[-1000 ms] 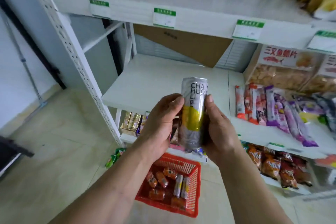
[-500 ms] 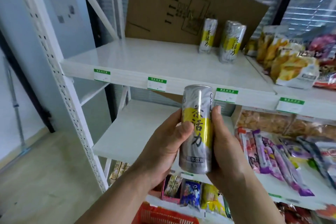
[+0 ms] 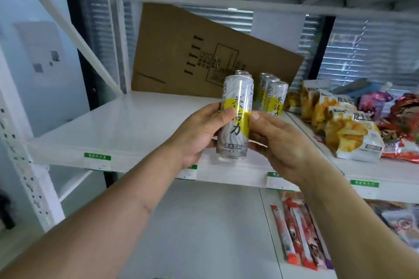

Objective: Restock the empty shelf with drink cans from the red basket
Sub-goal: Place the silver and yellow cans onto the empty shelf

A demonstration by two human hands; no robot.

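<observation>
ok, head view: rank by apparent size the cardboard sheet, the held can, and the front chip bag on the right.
1. cardboard sheet, largest by far.
2. and 3. chip bag and can look about alike. The can, held in the left hand and right hand, is nearer the camera, so I won't rank them.

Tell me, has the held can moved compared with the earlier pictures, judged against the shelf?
Yes. The can, held by the left hand and right hand, has risen to the upper shelf edge, nearer the standing cans.
</observation>
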